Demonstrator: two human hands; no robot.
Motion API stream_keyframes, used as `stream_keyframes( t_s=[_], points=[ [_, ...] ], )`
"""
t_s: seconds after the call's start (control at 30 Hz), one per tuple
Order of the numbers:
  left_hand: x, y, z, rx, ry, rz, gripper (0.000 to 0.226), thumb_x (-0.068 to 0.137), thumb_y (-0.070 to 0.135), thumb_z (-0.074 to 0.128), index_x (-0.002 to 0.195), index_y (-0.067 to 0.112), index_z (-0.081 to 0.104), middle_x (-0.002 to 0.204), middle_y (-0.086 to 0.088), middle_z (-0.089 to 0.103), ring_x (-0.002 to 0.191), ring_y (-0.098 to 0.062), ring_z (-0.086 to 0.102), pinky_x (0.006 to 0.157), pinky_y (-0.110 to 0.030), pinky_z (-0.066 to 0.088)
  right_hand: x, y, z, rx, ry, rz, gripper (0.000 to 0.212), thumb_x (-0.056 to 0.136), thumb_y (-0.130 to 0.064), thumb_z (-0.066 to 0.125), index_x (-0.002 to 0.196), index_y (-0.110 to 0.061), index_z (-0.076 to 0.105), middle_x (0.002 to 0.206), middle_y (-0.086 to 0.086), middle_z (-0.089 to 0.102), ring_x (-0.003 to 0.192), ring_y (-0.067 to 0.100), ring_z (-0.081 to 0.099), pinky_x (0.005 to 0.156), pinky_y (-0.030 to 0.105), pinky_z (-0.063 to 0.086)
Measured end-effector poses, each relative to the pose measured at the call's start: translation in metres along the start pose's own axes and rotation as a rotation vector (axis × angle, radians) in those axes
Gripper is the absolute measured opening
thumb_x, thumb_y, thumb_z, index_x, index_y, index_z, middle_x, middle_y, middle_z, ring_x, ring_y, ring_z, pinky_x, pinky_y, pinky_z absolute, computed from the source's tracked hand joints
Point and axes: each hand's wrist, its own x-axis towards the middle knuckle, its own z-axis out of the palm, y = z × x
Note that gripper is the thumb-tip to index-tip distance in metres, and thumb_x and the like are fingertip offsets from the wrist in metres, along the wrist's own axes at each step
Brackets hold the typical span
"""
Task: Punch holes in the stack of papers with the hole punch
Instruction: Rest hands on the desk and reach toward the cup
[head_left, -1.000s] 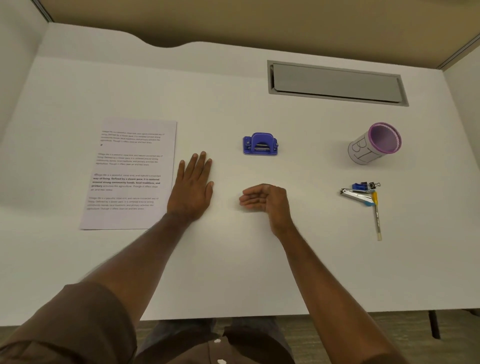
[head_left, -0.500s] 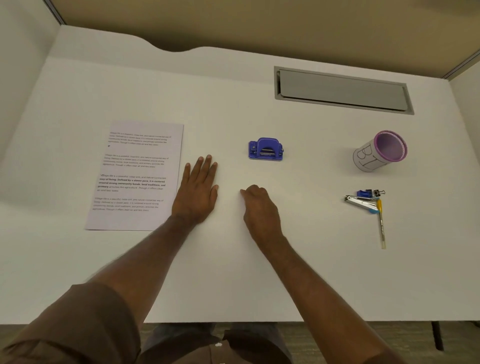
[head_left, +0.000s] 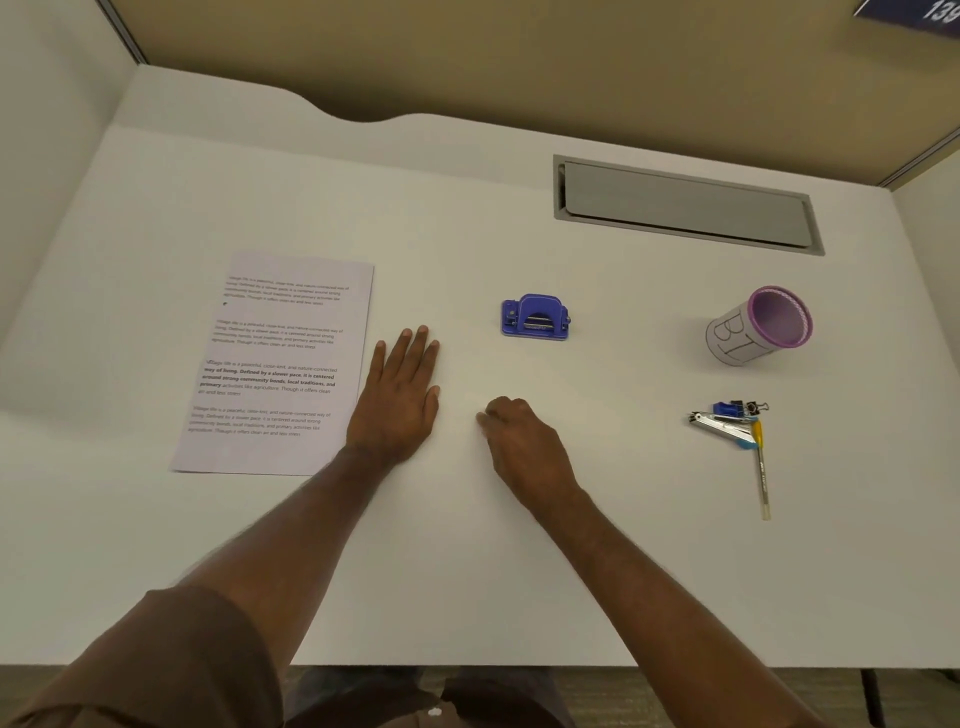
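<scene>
– White tabletop (head_left: 467, 571); what lies at its left?
– The stack of papers (head_left: 275, 364), flat, print up. Just beside it the left hand (head_left: 400, 400) rests palm-down, fingers (head_left: 410, 348) straight and close together, touching only the tabletop.
– And the right hand (head_left: 524, 447)?
– Knuckles up, fingers curled under, holding nothing. The hole punch (head_left: 535, 318) sits beyond it, apart from both hands. A cup (head_left: 748, 332), clips (head_left: 727, 415) and a pen (head_left: 762, 478) lie far right.

Rolled the right grip (head_left: 524, 441) over within the last second: from lying on its edge, palm facing left and fingers loosely cupped, to palm down, knuckles up, fingers curled under toward the bench (head_left: 467, 571). Tipped the view upward slightly too, bringing a dark blue sign (head_left: 919, 11) into the top right corner.
</scene>
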Motion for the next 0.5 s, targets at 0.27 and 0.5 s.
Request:
stream_keyframes(
  t_s=[0.27,0.5],
  points=[
    [0.001,0.0,0.001,0.01,-0.004,-0.004,0.066,0.099,0.034,0.014,0.159,0.008,0.016,0.169,-0.011,0.008,0.157,-0.028,0.006,0.126,-0.052,0.01,-0.001,-0.008,-0.001,0.019,0.024,0.008,0.023,0.077,0.011,0.062,0.097,0.0,0.066,0.094,0.014,0.063,0.084,0.032,0.061,0.057,0.045,0.054],
    [0.002,0.001,0.0,0.011,-0.001,-0.006,0.066,0.099,0.035,0.013,0.159,0.008,0.016,0.169,-0.011,0.008,0.157,-0.028,0.005,0.126,-0.052,0.009,0.001,-0.021,-0.001,-0.017,0.066,0.028,0.054,0.069,0.013,0.066,0.117,-0.01,0.056,0.089,0.011,0.06,0.078,0.028,0.059,0.048,0.039,0.053]
  ],
)
